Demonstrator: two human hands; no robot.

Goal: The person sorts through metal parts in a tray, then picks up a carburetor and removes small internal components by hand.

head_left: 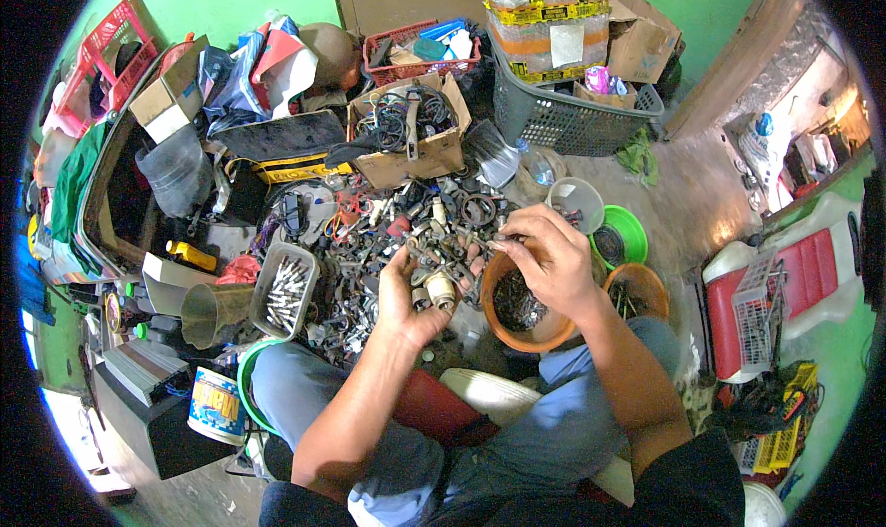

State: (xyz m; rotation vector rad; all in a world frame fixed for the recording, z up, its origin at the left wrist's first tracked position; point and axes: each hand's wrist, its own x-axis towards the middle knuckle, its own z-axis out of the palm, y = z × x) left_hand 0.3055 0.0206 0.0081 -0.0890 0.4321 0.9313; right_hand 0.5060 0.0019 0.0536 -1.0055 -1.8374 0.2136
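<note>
My left hand is cupped around a handful of small metal parts, among them a pale cylindrical fitting with a round opening. To the right of it, my right hand pinches a small dark piece between thumb and fingertips; its exact kind is too small to tell. Below the right hand stands an orange-brown bowl with small dark metal bits in it. A wide heap of mixed small parts spreads out in front of me and under my left hand.
A grey tray of whitish slender parts stands left of the heap. Right of my hand are a green bowl, a clear tub and another orange bowl. A cardboard box of cables and a dark crate stand behind.
</note>
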